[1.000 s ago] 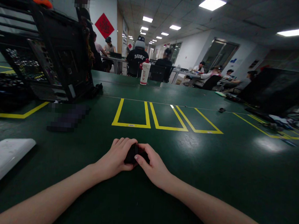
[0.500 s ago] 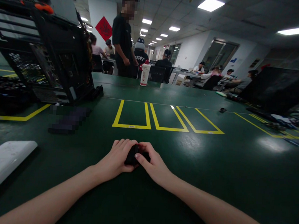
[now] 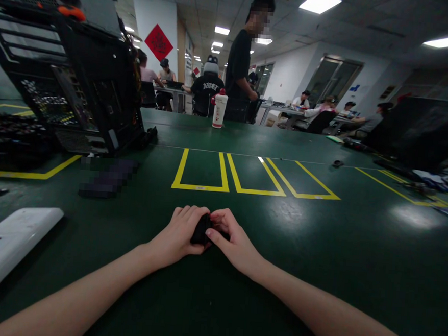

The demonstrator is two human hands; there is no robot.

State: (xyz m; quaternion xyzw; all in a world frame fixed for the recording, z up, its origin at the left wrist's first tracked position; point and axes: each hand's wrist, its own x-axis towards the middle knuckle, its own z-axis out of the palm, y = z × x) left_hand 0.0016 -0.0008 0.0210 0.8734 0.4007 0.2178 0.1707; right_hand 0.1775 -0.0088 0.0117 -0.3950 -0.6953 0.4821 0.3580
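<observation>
Both hands meet over a small black object (image 3: 201, 231) low in the middle of the green table (image 3: 214, 300). My left hand (image 3: 179, 236) is wrapped round its left side, fingers over the top and thumb below. My right hand (image 3: 234, 240) closes on it from the right, thumb against its front and fingertips at its upper edge. The fingers hide much of the object, and its exact kind cannot be made out. Beyond the hands, yellow tape (image 3: 200, 188) marks several outlines on the tabletop.
At left stand a black computer case (image 3: 95, 87), a blurred dark flat item (image 3: 110, 179) and a white device (image 3: 11, 245). A white cup (image 3: 219, 111) is near the far edge. A dark monitor (image 3: 422, 133) stands right. A person (image 3: 239, 61) stands beyond the table.
The standing person has moved to the right, behind the cup. The view has shifted slightly. Both hands still hold the black object, with the right fingers slightly changed in pose.
</observation>
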